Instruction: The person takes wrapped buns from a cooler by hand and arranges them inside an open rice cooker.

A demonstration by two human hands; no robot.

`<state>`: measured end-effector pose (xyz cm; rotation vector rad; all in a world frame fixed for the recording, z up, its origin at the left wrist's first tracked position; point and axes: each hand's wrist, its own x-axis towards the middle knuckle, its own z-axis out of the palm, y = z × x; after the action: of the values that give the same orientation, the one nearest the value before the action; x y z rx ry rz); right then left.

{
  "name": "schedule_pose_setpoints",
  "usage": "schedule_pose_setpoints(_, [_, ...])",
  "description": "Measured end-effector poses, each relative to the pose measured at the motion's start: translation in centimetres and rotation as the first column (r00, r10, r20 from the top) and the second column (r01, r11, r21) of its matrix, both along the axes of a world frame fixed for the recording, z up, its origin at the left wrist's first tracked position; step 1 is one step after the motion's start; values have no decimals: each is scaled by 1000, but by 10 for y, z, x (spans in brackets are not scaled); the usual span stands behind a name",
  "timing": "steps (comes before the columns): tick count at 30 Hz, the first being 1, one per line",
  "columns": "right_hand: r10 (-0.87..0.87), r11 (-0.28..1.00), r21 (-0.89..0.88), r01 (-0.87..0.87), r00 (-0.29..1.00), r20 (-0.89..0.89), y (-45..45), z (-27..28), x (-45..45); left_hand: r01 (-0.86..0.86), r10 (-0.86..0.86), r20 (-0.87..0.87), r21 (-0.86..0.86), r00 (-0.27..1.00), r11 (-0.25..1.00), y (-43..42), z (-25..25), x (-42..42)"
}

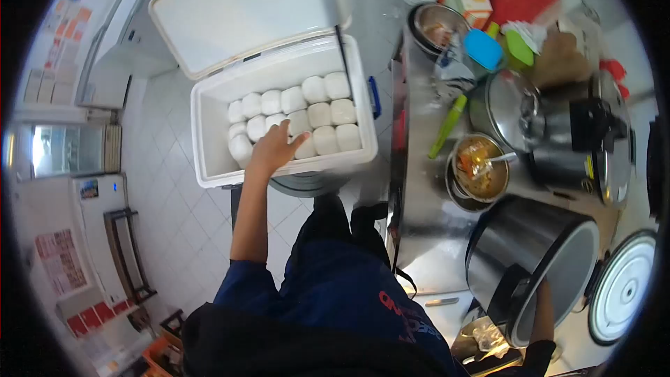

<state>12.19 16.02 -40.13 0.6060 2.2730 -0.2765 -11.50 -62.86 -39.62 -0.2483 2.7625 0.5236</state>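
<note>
1. Left hand (273, 150): fingers spread, thumb held apart, over the rounded white packs (321, 113). I cannot tell whether any finger bears on a pack.
2. Right hand (543, 293): at the mouth of the large silver-grey cylindrical pot with a black handle (506, 258), on the grey steel worktop (426, 188). Its fingers are hidden; I cannot tell their state.
3. Packs: set in close rows inside the white rectangular plastic box (206, 146), whose white lid (251, 14) stands open along the far edge.
4. Governing relation: my left hand is the nearer one, entering over the box's near edge, left of its middle. The packs lie beneath it, beyond it and to its right. Their rows follow the box's long axis, roughly across my front. My right hand is well apart from them.
</note>
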Motion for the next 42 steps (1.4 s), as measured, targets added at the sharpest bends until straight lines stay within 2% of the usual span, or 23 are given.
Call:
schedule_pose_setpoints(3, [4, 999, 37, 0, 993, -114, 34, 8, -6, -57, 66, 123, -77, 990, 995, -73, -33, 3])
schedule_pose_setpoints(5, [284, 891, 392, -230, 955, -86, -122, 135, -91, -21, 38, 229, -79, 973, 997, -105, -51, -3])
schedule_pose_setpoints(6, [720, 626, 618, -476, 657, -224, 10, 110, -65, 34, -14, 275, -67, 961, 997, -116, -56, -10])
schedule_pose_setpoints(7, [470, 821, 533, -205, 773, -426, -14, 142, -87, 91, -69, 325, -53, 943, 994, -126, -62, -15])
schedule_pose_setpoints(8, [166, 919, 384, 93, 791, -589, -67, 197, -120, 140, -126, 243, -42, 962, 989, -131, -72, -22])
schedule_pose_setpoints(9, [-76, 924, 207, 320, 687, -723, -120, 235, -143, 154, -147, 144, -41, 979, 987, -138, -85, -31])
schedule_pose_setpoints(10, [319, 892, 429, 140, 476, -820, -185, 254, -161, 171, -169, 42, -43, 985, 984, -145, -101, -41])
schedule_pose_setpoints(11, [316, 858, 447, 253, 427, -847, -269, 272, -185, 189, -191, -60, -44, 980, 981, -153, -119, -50])
schedule_pose_setpoints(13, [224, 975, 223, -24, 123, -967, -353, 247, -212, 174, -192, -289, -87, 938, 981, -171, -171, -68])
schedule_pose_setpoints(14, [-5, 998, -14, -57, 157, -988, -403, 218, -225, 161, -191, -403, -108, 895, 981, -178, -184, -78])
schedule_pose_setpoints(16, [167, 853, -32, -521, 332, -928, -533, 170, -255, 205, -261, -328, -194, 908, 959, -180, -181, -91])
schedule_pose_setpoints(17, [101, 788, -347, -509, 662, -742, -583, 141, -274, 224, -288, -286, -236, 914, 946, -179, -180, -93])
schedule_pose_setpoints(19, [215, 493, -584, -645, 740, -637, -656, 46, -312, 216, -259, -330, -160, 908, 963, -181, -182, -94])
schedule_pose_setpoints(20, [366, 387, -441, -810, 573, -733, -685, -6, -331, 235, -258, -304, -111, 917, 966, -185, -180, -97])
schedule_pose_setpoints(21, [427, 385, -449, -806, 587, -688, -715, -42, -347, 252, -260, -278, -63, 925, 966, -188, -179, -100])
schedule_pose_setpoints(23, [542, 425, -214, -880, 436, -718, -762, -100, -371, 283, -295, -245, -85, 924, 956, -190, -164, -99])
schedule_pose_setpoints(26, [759, 419, 14, -908, 342, -555, -792, -149, -384, 328, -319, -183, 21, 930, 944, -203, -167, -103])
schedule_pose_setpoints(32, [842, 352, 8, -936, 313, -439, -795, -149, -405, 407, -316, -379, 189, 870, 894, -200, -180, -93])
schedule_pose_setpoints(35, [903, 251, 46, -967, 216, -372, -792, -132, -406, 490, -443, -310, 92, 841, 867, -207, -175, -99])
schedule_pose_setpoints(36, [923, 212, 68, -975, 177, -340, -793, -119, -412, 419, -373, -230, 208, 899, 884, -210, -160, -103])
schedule_pose_setpoints(38, [861, 317, 39, -948, 270, -430, -787, -98, -411, 240, -249, -33, 413, 968, 879, -215, -117, -107])
schedule_pose_setpoints(39, [822, 370, 16, -929, 319, -471, -784, -94, -410, 162, -161, -42, 449, 986, 879, -222, -111, -105])
schedule_pose_setpoints(42, [841, 180, -410, -894, 356, -407, -785, -109, -410, 32, 12, -103, 422, 995, 906, -247, -113, -90])
